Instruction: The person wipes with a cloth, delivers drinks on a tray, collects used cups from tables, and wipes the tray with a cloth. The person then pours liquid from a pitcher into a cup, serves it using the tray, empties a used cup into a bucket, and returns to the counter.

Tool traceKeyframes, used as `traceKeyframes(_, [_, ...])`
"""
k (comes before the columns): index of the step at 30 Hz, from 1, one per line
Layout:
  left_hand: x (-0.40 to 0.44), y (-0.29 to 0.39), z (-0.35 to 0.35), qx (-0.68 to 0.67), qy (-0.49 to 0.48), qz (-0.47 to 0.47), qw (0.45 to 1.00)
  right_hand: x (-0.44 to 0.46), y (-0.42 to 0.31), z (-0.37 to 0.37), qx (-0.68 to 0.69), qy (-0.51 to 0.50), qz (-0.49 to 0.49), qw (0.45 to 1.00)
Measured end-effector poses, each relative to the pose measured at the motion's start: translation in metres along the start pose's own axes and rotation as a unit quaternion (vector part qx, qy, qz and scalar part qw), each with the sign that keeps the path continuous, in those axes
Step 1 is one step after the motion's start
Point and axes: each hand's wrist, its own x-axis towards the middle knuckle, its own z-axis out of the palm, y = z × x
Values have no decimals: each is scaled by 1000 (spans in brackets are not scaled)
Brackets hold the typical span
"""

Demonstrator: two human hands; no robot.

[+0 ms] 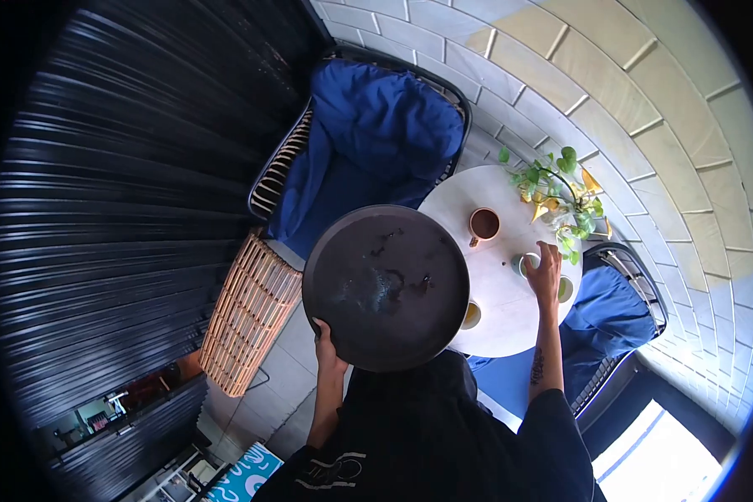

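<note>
My left hand [330, 350] grips the near-left rim of a round dark tray [368, 335], fingers beneath and thumb on the edge. Wet-looking smears mark the tray's surface, and nothing stands on it. Over the round white table [510, 309], my right hand [545, 272] is closed around a small pale cup [523, 266]; whether the cup touches the tabletop I cannot tell. A brown cup [484, 224] with dark contents stands farther back. Partly behind my right wrist is a cup with something green [566, 289]. The tray's edge partly covers a cup with yellowish contents [472, 315].
A leafy plant in a clear vase [560, 219] stands at the table's far edge by the brick wall [619, 100]. Blue-cushioned chairs [385, 125] flank the table. A woven rattan seat [247, 314] is at left, beside a black corrugated wall [125, 192].
</note>
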Motion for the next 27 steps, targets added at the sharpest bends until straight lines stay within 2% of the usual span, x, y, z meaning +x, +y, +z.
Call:
traceKeyframes(4, [0,0,10,-11,-12,-4,1000,-19,15,1,-27,-53,46,997])
traceKeyframes(7, [1,1,15,-3,-22,-5,1000,-24,24,18,15,-102,80,991])
traceKeyframes(10, [-2,5,17,14,-38,-12,999,-28,17,24,27,-98,119,988])
traceKeyframes(11, [-2,6,18,27,-47,-16,998,-27,12,24,-7,-64,111,992])
traceKeyframes(17, [1,10,9,19,-71,-22,997,-33,-13,4,-4,-27,102,994])
traceKeyframes(21, [15,12,-6,34,-84,-23,996,-46,-78,-59,47,-9,102,994])
traceKeyframes(24, [24,15,-12,21,-131,-32,991,-63,-123,-95,83,-15,82,993])
traceKeyframes(27, [31,24,-17,47,-168,-42,984,-89,-173,-111,71,33,-14,997])
